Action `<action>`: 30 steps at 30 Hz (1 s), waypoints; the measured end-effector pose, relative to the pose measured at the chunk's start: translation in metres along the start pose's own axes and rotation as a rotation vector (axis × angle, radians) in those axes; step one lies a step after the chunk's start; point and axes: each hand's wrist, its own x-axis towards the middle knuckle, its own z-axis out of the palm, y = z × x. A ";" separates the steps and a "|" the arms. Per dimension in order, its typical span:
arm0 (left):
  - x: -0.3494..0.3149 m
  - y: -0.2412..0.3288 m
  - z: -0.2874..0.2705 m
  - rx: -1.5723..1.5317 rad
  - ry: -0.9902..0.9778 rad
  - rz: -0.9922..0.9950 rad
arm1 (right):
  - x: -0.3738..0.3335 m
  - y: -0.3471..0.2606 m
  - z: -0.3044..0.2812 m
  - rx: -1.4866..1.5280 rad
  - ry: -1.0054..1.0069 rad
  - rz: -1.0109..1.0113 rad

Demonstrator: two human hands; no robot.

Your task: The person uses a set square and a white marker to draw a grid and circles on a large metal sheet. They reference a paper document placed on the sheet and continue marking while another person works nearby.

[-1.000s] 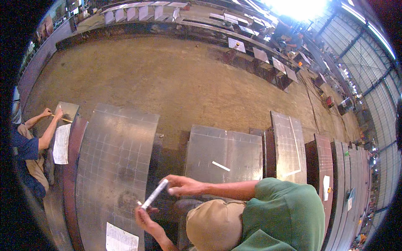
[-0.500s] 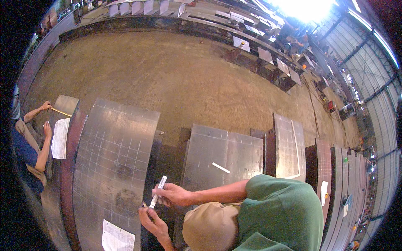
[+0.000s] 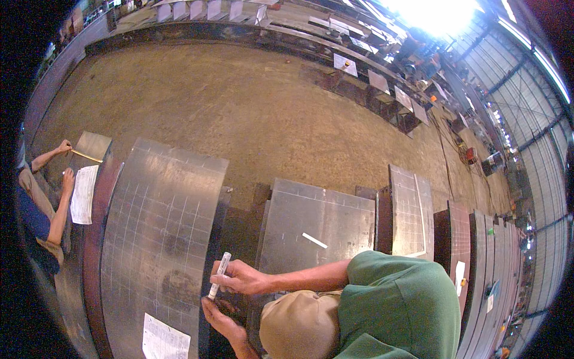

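Neither of my own hands shows. Close by, a co-worker in a green shirt (image 3: 400,299) and tan cap (image 3: 301,320) leans leftward. The co-worker's upper hand (image 3: 245,278) grips a white marker pen (image 3: 220,274) and holds it tilted. The co-worker's lower hand (image 3: 224,320) is at the pen's bottom end, where the fingers hide the tip. Beneath and left of these hands lies a large steel plate (image 3: 161,209) with chalk-like grid lines. A printed sheet (image 3: 165,340) rests on its near part.
At far left, another person's hands (image 3: 67,177) work along a yellow tape measure (image 3: 86,156) beside papers (image 3: 84,194). Another steel plate (image 3: 323,209) carries a white strip (image 3: 314,240). More plates (image 3: 412,209) stand to the right. Beyond them stretches a brown floor (image 3: 209,102).
The co-worker's pen has shifted slightly left, and its lower end is now at the other hand's fingertips. A small thing seen earlier in those fingertips is no longer distinct.
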 end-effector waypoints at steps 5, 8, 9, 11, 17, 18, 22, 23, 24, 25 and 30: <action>-0.018 0.029 0.017 -0.164 0.017 -0.214 | 0.007 0.000 -0.009 -0.241 -0.103 -0.189; -0.007 0.025 0.000 -0.047 -0.176 -0.188 | 0.008 0.001 -0.013 -0.247 -0.144 -0.247; -0.008 0.022 -0.001 -0.048 -0.161 -0.197 | 0.007 0.001 -0.015 -0.238 -0.183 -0.251; -0.013 0.031 0.003 -0.082 -0.140 -0.232 | 0.009 -0.009 -0.017 -0.207 -0.273 -0.272; 0.013 0.004 -0.043 -0.135 -0.113 -0.320 | 0.005 -0.024 -0.047 -0.128 -0.248 -0.366; 0.013 0.005 -0.040 -0.077 -0.101 -0.257 | 0.008 -0.021 -0.054 -0.062 -0.243 -0.311; 0.028 0.028 -0.041 0.103 0.108 -0.001 | 0.029 -0.018 -0.049 0.301 -0.027 -0.096; 0.036 0.032 -0.046 0.230 0.086 0.054 | 0.033 -0.018 -0.051 0.357 0.037 -0.010; 0.049 0.028 -0.060 0.354 0.068 0.083 | 0.037 -0.002 -0.059 0.274 0.231 0.054; 0.055 0.039 -0.071 0.508 0.029 0.132 | 0.043 -0.002 -0.056 0.579 0.354 0.122; 0.061 0.056 -0.130 1.026 -0.019 0.347 | 0.027 0.042 -0.051 0.655 0.334 0.351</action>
